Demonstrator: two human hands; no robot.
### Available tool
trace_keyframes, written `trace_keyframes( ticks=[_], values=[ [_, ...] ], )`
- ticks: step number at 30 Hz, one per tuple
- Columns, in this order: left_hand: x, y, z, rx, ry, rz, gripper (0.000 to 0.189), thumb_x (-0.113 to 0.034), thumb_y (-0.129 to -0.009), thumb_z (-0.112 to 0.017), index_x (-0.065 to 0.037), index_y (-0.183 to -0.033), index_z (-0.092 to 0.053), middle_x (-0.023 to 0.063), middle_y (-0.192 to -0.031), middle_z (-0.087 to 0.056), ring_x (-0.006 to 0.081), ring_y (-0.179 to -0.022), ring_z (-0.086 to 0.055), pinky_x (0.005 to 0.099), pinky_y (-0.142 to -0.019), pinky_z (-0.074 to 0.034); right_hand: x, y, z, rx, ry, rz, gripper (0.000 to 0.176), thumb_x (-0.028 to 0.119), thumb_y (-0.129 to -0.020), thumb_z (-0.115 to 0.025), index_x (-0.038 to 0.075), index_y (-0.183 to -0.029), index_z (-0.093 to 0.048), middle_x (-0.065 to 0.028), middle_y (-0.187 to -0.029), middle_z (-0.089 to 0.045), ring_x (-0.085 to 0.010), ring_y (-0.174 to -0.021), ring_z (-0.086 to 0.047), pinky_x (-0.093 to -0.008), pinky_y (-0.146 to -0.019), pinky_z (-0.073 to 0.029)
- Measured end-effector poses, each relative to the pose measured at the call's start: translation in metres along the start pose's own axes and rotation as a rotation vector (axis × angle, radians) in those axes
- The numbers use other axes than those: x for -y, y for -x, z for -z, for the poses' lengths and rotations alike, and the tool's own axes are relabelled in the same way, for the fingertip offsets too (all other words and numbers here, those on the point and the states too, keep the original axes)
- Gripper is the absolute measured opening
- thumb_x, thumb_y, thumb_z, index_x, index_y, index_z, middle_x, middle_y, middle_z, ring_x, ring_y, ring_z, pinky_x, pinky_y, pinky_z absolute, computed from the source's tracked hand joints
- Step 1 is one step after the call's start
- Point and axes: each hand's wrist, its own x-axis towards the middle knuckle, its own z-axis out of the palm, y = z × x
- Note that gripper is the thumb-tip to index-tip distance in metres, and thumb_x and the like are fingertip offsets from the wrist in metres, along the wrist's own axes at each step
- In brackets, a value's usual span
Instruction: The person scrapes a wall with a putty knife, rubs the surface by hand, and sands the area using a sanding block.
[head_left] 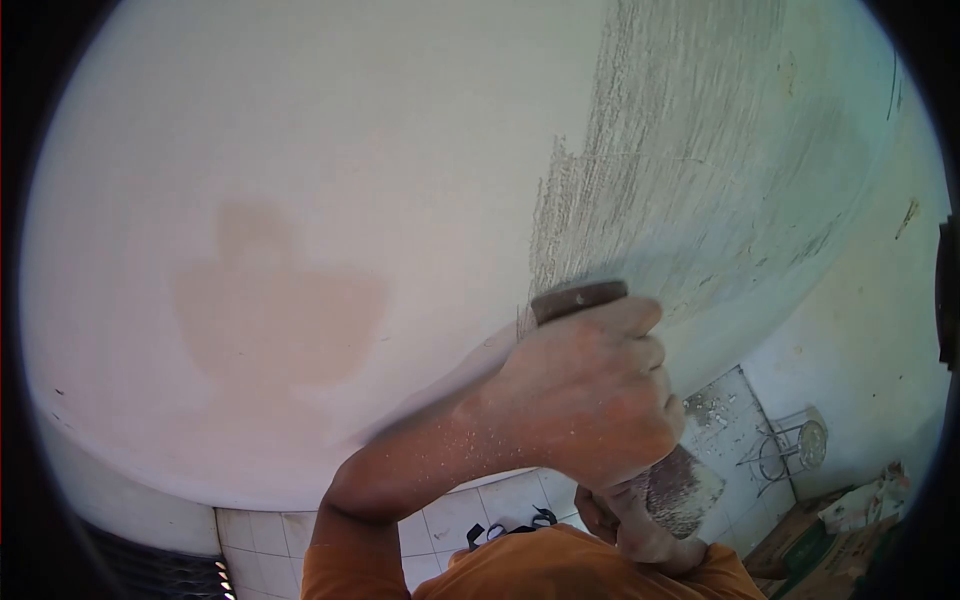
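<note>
My left hand (590, 390) is closed round a tool with a dark brown edge (580, 300), its back towards me. The tool is up against the pale wall (450, 200), at the lower left edge of a rough, grey, streaked patch (680, 170). White specks dot my left wrist and forearm. Lower down, in front of my orange shirt, my right hand (640, 525) is closed on a flat grey plate (685, 490) covered with pale, crumbly material. My left forearm and hand hide part of the wall.
White debris (715, 405) lies on the tiled floor (450, 520). A small round-topped metal stand (810, 442) is near the right-hand wall. Cardboard (830, 550) lies at the lower right. A dark ridged object (150, 560) is at the lower left.
</note>
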Motion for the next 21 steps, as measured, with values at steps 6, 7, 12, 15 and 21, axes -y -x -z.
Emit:
trace_keyframes(
  ticks=[6,7,12,15,21],
  values=[
    [-0.001,0.009,-0.013,-0.157,-0.050,0.022,0.017,-0.020,-0.049,-0.056,-0.014,-0.049,-0.040,-0.0032,-0.050,-0.038,0.0121,-0.051,-0.044,0.0255,-0.054,-0.036,-0.019,-0.016,0.000,-0.044,0.005,0.194,0.055,0.058,-0.088,-0.041,0.005,-0.075,-0.050,0.0000,-0.060,-0.045,-0.0070,-0.050,-0.041,-0.0236,-0.044,-0.029],
    [0.003,0.007,-0.013,-0.159,-0.070,0.006,0.017,-0.020,-0.048,-0.056,-0.014,-0.050,-0.040,-0.0032,-0.050,-0.038,0.0121,-0.051,-0.044,0.0253,-0.053,-0.036,-0.019,-0.020,0.001,-0.075,0.005,0.269,0.053,0.056,-0.088,-0.042,0.004,-0.077,-0.051,-0.0006,-0.062,-0.046,-0.0073,-0.052,-0.043,-0.0237,-0.046,-0.031],
    [0.014,-0.016,0.010,-0.170,-0.176,-0.046,0.020,-0.020,-0.047,-0.057,-0.013,-0.051,-0.039,-0.0033,-0.051,-0.035,0.0118,-0.052,-0.044,0.0256,-0.053,-0.035,0.006,-0.036,0.022,-0.119,0.160,0.596,0.042,0.043,-0.090,-0.049,0.001,-0.084,-0.054,-0.0031,-0.070,-0.053,-0.0089,-0.062,-0.050,-0.0245,-0.053,-0.037],
    [0.007,-0.005,0.000,-0.239,-0.154,-0.067,0.019,-0.020,-0.049,-0.059,-0.013,-0.053,-0.041,-0.0031,-0.053,-0.036,0.0117,-0.054,-0.046,0.0261,-0.056,-0.035,0.005,-0.030,0.027,-0.152,0.299,0.701,0.036,0.035,-0.091,-0.052,0.000,-0.089,-0.055,-0.0047,-0.076,-0.057,-0.0098,-0.067,-0.054,-0.0249,-0.058,-0.041],
    [-0.032,0.014,-0.022,-0.397,-0.135,-0.043,0.015,-0.014,-0.061,-0.063,-0.011,-0.061,-0.048,-0.0004,-0.063,-0.051,0.0122,-0.063,-0.054,0.0293,-0.072,-0.044,-0.006,-0.019,-0.008,-0.428,0.054,0.812,0.028,0.022,-0.088,-0.061,-0.004,-0.099,-0.056,-0.0083,-0.085,-0.061,-0.0113,-0.078,-0.057,-0.0245,-0.070,-0.046]
  ],
)
